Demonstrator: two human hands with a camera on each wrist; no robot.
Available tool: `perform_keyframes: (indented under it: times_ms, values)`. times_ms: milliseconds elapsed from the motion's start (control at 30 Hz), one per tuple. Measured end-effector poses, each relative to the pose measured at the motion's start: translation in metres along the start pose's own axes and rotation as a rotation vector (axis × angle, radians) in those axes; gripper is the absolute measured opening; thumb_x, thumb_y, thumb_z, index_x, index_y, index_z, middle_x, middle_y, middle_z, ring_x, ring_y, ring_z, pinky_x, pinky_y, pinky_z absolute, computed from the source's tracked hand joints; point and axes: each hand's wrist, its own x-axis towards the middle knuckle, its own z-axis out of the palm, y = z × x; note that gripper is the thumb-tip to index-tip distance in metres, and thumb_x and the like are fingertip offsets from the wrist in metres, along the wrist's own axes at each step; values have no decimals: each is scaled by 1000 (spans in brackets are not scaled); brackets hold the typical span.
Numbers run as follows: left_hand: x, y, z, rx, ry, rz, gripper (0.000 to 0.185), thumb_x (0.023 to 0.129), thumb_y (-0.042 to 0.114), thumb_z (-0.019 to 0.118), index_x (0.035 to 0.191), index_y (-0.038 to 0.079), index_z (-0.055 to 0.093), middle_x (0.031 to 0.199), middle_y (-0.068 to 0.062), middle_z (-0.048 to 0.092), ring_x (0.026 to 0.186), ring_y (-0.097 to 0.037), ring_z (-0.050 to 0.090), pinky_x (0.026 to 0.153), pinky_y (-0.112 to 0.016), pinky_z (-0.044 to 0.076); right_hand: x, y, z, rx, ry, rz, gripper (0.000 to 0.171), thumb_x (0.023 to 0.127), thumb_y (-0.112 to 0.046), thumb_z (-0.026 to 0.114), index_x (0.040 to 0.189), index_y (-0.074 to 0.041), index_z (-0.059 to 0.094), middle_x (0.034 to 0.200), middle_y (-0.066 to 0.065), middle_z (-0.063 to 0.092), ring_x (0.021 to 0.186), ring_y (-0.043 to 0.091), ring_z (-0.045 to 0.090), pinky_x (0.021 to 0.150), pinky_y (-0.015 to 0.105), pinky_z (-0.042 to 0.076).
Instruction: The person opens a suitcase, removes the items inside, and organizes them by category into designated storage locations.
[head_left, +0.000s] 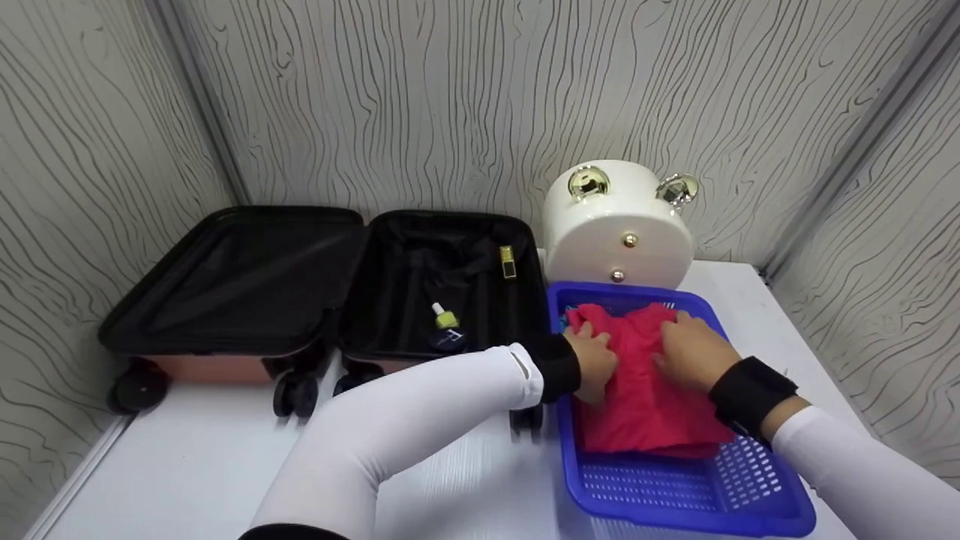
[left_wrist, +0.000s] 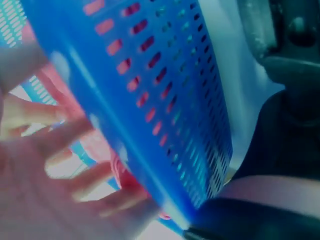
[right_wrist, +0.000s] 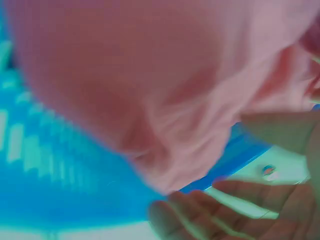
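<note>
A folded red piece of clothing (head_left: 637,382) lies in a blue plastic basket (head_left: 780,495) with slotted walls. At its left side, my left hand (head_left: 594,366) reaches over the basket rim with fingers spread against the cloth. In the left wrist view, those fingers (left_wrist: 75,135) look extended and apart beside the basket wall. My right hand (head_left: 694,351) is at the cloth's upper right edge. The right wrist view shows its fingertips (right_wrist: 190,202) right at the cloth's border, thumb held away from them. A bit of teal fabric shows at the basket's left corner.
Left of the basket lies an open suitcase (head_left: 247,281) with black lining. Inside it are a gold-and-black lipstick-like tube (head_left: 508,262), a yellow-green dropper bottle (head_left: 445,318) and a dark round compact (head_left: 448,340). Behind the basket stands a white rounded box (head_left: 592,240) with gold ears.
</note>
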Motion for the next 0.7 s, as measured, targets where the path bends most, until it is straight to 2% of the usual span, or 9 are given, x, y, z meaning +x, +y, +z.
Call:
perform_keyframes:
  times_ms: [33, 100, 200, 300, 367, 467, 600, 667, 700]
  values:
    - [1, 2, 0, 33, -31, -12, 59, 92, 55, 77, 145, 30, 70, 165, -3, 50, 158, -29, 40, 124, -41, 40, 3, -2, 2, 23, -36, -18, 29, 87, -18, 79, 92, 7, 65, 94, 31, 64, 83, 50, 68, 77, 67, 57]
    - [5, 5, -1, 82, -94, -46, 70, 93, 61, 74, 156, 32, 60, 173, -4, 41, 166, -31, 28, 130, -46, 32, 7, -8, 5, 73, -166, -13, 50, 90, -33, 81, 111, 11, 69, 108, 37, 67, 102, 56, 68, 91, 69, 56]
    - [10, 7, -1, 112, -176, -76, 75, 96, 64, 69, 161, 30, 54, 174, -7, 39, 165, -28, 30, 132, -42, 29, 9, -18, 4, 111, -367, 33, 91, 91, -54, 79, 149, 12, 53, 131, 47, 63, 132, 67, 55, 108, 73, 48]
    - [13, 3, 0, 99, -225, -58, 74, 97, 65, 67, 160, 28, 55, 171, -8, 44, 160, -26, 37, 131, -39, 29, 10, -26, 2, 93, -491, 60, 110, 90, -62, 78, 164, 7, 35, 143, 51, 53, 145, 74, 36, 115, 77, 40]
    - [12, -3, 2, 72, -223, -23, 73, 97, 66, 67, 158, 27, 58, 167, -7, 51, 157, -24, 43, 131, -38, 29, 10, -32, 1, 86, -525, 56, 113, 91, -61, 79, 165, 8, 31, 145, 53, 48, 145, 76, 33, 115, 77, 40]
    - [11, -17, 3, -12, -184, 69, 61, 97, 66, 67, 142, 24, 72, 150, -3, 68, 143, -19, 58, 125, -34, 37, 10, -35, 5, 55, -536, 32, 116, 91, -64, 78, 165, 11, 29, 144, 61, 41, 139, 76, 41, 110, 75, 47]
    - [14, -39, 2, -175, -109, 224, 46, 102, 56, 66, 113, 14, 80, 118, -2, 80, 108, -15, 70, 97, -27, 52, 13, -31, 19, 3, -506, -8, 120, 90, -70, 76, 161, 16, 32, 134, 69, 37, 126, 76, 53, 101, 73, 54]
    - [14, -50, -1, -253, -67, 284, 38, 105, 45, 66, 114, 10, 80, 115, -4, 81, 103, -16, 70, 88, -25, 53, 15, -27, 25, -2, -498, -11, 120, 89, -72, 75, 160, 15, 33, 133, 69, 38, 125, 76, 54, 100, 73, 54]
    - [14, -56, -3, -282, -42, 303, 35, 106, 39, 66, 116, 8, 80, 117, -6, 81, 105, -17, 71, 89, -24, 53, 16, -25, 27, -3, -499, -9, 121, 89, -73, 75, 161, 15, 33, 133, 68, 38, 125, 76, 54, 101, 74, 54]
